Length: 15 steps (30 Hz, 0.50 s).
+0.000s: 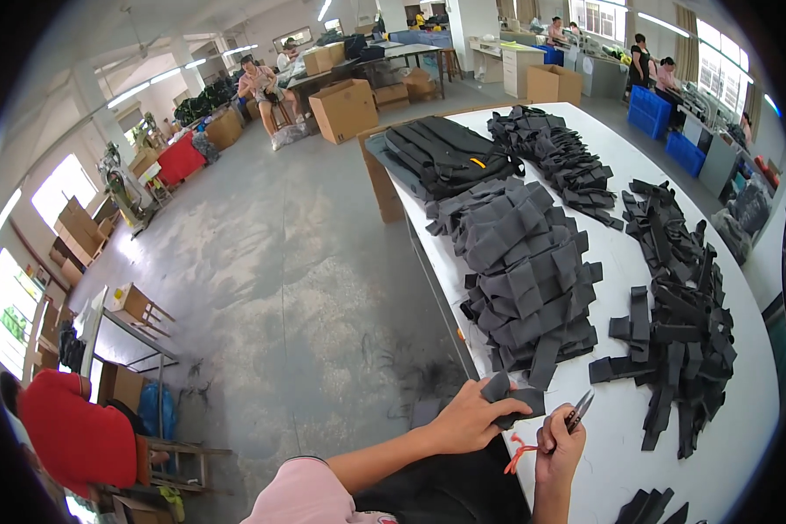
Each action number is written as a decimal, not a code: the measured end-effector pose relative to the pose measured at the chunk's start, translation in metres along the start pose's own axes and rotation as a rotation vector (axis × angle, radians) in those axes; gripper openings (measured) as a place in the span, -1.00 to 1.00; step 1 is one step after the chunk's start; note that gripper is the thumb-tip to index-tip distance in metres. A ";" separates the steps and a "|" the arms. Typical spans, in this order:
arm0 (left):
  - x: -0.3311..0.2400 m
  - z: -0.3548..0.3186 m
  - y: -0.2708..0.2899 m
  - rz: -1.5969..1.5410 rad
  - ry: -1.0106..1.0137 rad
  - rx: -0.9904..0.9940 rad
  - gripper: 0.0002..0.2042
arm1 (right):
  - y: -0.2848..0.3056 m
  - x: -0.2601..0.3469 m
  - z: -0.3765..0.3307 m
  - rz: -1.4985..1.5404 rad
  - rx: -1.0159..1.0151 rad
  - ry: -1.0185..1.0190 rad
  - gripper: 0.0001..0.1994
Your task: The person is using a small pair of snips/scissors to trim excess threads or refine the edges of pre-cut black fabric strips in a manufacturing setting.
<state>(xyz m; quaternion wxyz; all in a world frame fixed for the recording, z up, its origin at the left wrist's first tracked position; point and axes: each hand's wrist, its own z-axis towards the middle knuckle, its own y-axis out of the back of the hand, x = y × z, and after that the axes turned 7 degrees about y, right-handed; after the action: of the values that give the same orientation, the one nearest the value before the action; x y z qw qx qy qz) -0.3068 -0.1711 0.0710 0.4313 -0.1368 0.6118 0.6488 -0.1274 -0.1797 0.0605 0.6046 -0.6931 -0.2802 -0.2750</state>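
Note:
My left hand (470,419) is closed on a folded black webbing strap (526,402) at the table's near left edge. My right hand (561,447), just beside it, grips a pair of thread snips (580,409), blades pointing up and away. From this hand hangs an orange-red cord (519,455). A tall heap of folded black strap pieces (528,262) lies right beyond my hands on the white table (611,419). To the right is a looser pile of black straps (686,349). The snips appear apart from the held strap.
Farther back on the table lie a black backpack (445,153) and another strap pile (559,157). More strap pieces (651,506) are at the near edge. A person in red (79,428) sits at left. Cardboard boxes (344,109) and blue crates (648,112) stand beyond.

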 end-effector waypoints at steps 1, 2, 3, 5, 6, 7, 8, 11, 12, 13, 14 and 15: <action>-0.001 0.000 0.000 0.027 0.004 -0.034 -0.56 | 0.000 0.000 -0.003 -0.042 -0.012 0.059 -0.85; -0.002 -0.001 0.000 0.023 0.007 -0.028 -0.56 | 0.001 0.000 -0.006 -0.086 -0.027 0.118 -0.84; -0.003 0.000 0.001 0.049 0.029 -0.033 -0.55 | -0.001 0.001 -0.009 -0.068 -0.017 0.140 -0.84; -0.002 0.001 -0.001 0.062 0.040 -0.047 -0.55 | -0.002 0.002 -0.011 -0.102 -0.031 0.162 -0.84; -0.003 0.004 0.000 0.042 0.034 -0.027 -0.55 | -0.003 0.004 -0.010 -0.137 -0.039 0.184 -0.85; -0.007 0.005 0.002 0.053 0.042 -0.046 -0.56 | -0.006 0.005 -0.011 -0.230 -0.115 0.192 -0.87; -0.010 0.006 0.004 0.061 0.048 -0.061 -0.57 | -0.007 0.006 -0.008 -0.345 -0.106 0.219 -0.90; -0.007 0.000 0.012 0.079 0.085 -0.076 -0.58 | -0.029 0.014 0.000 -0.744 0.076 0.346 -0.75; -0.007 0.003 0.012 0.065 0.092 -0.085 -0.59 | -0.019 0.007 0.009 -0.877 0.150 0.432 -0.73; -0.004 0.005 0.007 -0.013 0.110 -0.050 -0.60 | -0.017 0.008 0.015 -0.930 0.203 0.487 -0.83; -0.003 0.005 0.004 -0.082 0.133 -0.017 -0.60 | -0.010 0.002 0.020 -0.950 0.202 0.520 -0.86; -0.009 0.004 0.007 -0.090 0.157 0.007 -0.61 | -0.013 0.004 0.020 -0.920 0.211 0.520 -0.94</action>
<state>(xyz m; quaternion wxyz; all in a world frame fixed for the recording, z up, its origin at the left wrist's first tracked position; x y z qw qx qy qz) -0.3048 -0.1700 0.0832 0.4113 -0.2132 0.6392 0.6138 -0.1331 -0.1583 0.0705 0.5374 -0.3434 -0.4221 -0.6443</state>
